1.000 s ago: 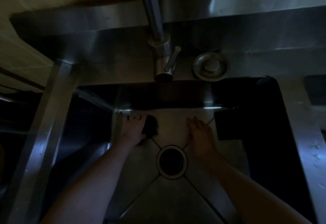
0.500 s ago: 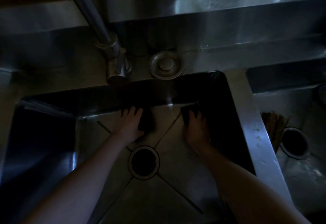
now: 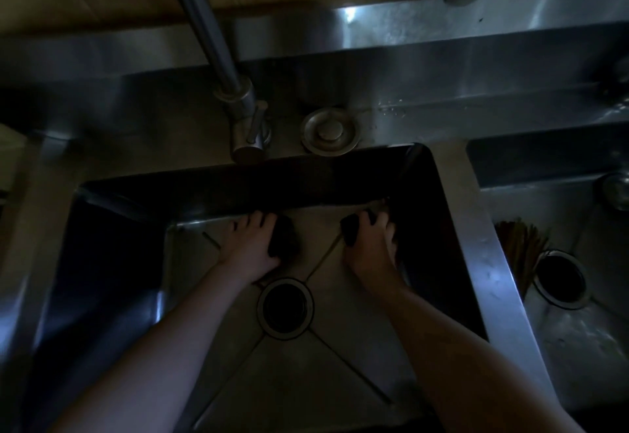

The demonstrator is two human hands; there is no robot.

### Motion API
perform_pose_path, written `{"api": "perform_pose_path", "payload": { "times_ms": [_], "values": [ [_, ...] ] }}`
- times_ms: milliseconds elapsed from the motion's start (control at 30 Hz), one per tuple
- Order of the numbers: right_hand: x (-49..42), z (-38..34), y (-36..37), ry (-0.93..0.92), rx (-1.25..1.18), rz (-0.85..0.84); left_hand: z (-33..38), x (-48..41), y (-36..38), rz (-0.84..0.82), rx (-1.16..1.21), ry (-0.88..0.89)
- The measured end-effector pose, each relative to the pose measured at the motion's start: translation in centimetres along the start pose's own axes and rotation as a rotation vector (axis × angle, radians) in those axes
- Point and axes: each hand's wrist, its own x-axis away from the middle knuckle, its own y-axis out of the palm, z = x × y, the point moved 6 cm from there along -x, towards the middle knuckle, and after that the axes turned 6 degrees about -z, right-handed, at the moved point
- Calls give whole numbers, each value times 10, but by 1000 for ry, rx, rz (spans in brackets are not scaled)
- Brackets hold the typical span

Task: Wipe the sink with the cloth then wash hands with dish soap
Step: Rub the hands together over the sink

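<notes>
Dim steel sink [image 3: 454,201], two basins, one tap [image 3: 245,119]. I had the left hand [image 3: 250,248] gripping the cloth [image 3: 284,238] against the basin floor by the back wall, to scrub that seam; right hand [image 3: 371,252] pinched a second cloth [image 3: 350,231] likewise. Two hands, two cloths, no soap visible.

2 hands [image 3: 250,248] [image 3: 369,252], 2 cloths [image 3: 283,238] [image 3: 352,232], 2 basins [image 3: 306,385] [image 3: 578,347], 1 tap [image 3: 245,116].
</notes>
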Motion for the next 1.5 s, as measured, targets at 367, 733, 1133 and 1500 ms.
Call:
{"api": "perform_pose_path", "payload": {
  "times_ms": [367, 733, 1133, 1500],
  "values": [
    [97, -54, -48, -256, 97, 27, -17, 127, -72, 155, 32, -135],
    [229, -110, -95, -567, 200, 29, -27, 286, -126, 223, 66, -336],
    [355, -204, -109, -874, 210, 39, -78, 447, -161, 309, 55, -581],
    [477, -293, -74, -1164, 243, -82, -152, 609, -148, 326, 116, -833]
  ]
}}
